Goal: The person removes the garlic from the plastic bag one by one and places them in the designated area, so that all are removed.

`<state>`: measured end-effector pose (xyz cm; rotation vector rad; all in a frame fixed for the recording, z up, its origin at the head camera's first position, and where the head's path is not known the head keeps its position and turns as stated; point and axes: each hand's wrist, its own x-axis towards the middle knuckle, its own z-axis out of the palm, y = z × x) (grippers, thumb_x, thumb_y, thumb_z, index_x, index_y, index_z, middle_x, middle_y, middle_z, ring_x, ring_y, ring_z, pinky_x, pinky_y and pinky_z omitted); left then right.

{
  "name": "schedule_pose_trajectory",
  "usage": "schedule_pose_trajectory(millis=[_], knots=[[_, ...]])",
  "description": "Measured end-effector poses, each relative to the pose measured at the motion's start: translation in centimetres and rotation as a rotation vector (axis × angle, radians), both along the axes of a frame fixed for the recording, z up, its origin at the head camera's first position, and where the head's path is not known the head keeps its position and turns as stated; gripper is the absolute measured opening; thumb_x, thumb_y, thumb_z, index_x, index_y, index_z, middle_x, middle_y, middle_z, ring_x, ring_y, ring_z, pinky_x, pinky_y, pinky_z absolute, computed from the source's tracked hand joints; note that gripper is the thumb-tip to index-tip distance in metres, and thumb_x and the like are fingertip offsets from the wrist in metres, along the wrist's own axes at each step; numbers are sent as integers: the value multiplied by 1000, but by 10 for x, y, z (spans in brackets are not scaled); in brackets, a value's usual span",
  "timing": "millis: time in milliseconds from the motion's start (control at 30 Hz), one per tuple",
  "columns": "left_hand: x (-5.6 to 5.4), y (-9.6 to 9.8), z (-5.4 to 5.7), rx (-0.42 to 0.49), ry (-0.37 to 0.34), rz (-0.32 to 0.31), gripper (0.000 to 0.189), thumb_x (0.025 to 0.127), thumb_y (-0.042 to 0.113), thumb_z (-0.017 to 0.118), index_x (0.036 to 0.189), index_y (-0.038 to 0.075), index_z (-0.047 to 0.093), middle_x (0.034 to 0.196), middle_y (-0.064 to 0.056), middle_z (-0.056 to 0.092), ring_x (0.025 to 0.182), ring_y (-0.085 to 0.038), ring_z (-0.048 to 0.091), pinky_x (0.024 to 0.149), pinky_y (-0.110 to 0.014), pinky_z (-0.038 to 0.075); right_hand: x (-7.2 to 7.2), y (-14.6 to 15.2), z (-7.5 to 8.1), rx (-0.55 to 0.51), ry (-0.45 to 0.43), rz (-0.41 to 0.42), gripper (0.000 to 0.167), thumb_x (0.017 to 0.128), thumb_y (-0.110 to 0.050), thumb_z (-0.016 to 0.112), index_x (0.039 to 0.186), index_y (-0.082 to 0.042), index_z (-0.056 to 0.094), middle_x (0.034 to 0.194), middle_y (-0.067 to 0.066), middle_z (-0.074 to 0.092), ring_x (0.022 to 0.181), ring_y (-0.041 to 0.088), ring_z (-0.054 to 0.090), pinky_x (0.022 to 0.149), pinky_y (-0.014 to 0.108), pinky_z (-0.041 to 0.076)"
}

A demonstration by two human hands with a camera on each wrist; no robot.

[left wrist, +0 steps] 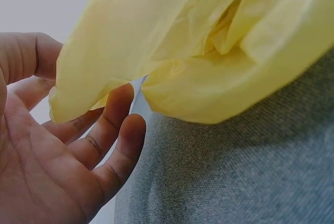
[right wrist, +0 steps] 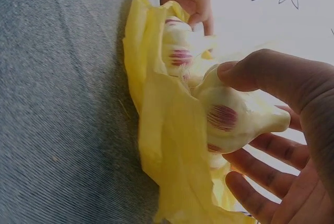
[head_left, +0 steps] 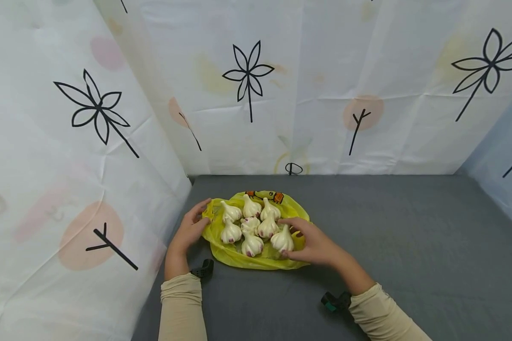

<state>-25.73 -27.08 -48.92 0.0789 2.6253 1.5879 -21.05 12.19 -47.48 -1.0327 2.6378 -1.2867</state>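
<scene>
A crinkled yellow plastic bag (head_left: 234, 258) lies spread on the grey surface, several white garlic bulbs with purple streaks (head_left: 251, 245) grouped on it. At its left edge, my left hand (head_left: 192, 231) holds the plastic between thumb and fingers. The left wrist view shows the bag (left wrist: 209, 88) covering some fingertips of the left hand (left wrist: 57, 156). My right hand (head_left: 313, 244) grips the rightmost garlic bulb (head_left: 282, 240). In the right wrist view, the thumb of the right hand (right wrist: 292, 145) presses that bulb (right wrist: 229, 114) from above, with fingers beneath.
The grey tabletop (head_left: 409, 246) extends to the right of the bag. A white cloth backdrop (head_left: 307, 94) with line-drawn flowers rises behind, and another patterned cloth (head_left: 68, 189) stands close along the left side. A dark band is on each wrist.
</scene>
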Motion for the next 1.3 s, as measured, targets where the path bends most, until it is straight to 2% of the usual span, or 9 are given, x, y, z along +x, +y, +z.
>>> schedule_pose_trajectory(millis=[133, 500, 833, 1300], knots=[[-1, 0, 0, 0, 1, -7, 64, 103, 9, 54, 165, 22, 42, 164, -23, 41, 133, -45, 58, 97, -42, 51, 0, 5, 5, -2, 14, -36, 73, 89, -24, 86, 153, -9, 55, 147, 18, 62, 115, 29, 67, 92, 49, 58], [-1, -1, 0, 10, 3, -5, 64, 103, 10, 55, 165, 23, 43, 160, -24, 45, 128, -42, 61, 90, -33, 51, -9, 31, 15, -77, 53, -124, 77, 87, -15, 88, 155, -7, 52, 138, 23, 62, 115, 36, 68, 93, 59, 57], [-2, 0, -1, 10, 6, 3, 64, 102, 7, 55, 163, 23, 45, 150, -24, 53, 111, -35, 65, 83, -31, 51, -18, 65, 19, -82, 124, -257, 81, 85, -9, 89, 156, -6, 50, 140, 22, 61, 117, 43, 66, 93, 63, 55], [-2, 0, -1, 7, 6, -7, 64, 102, 8, 55, 163, 22, 45, 151, -24, 51, 107, -33, 64, 83, -30, 51, -24, 119, 17, -62, 123, -461, 81, 87, -4, 85, 157, 0, 46, 144, 31, 54, 123, 51, 59, 97, 69, 50]])
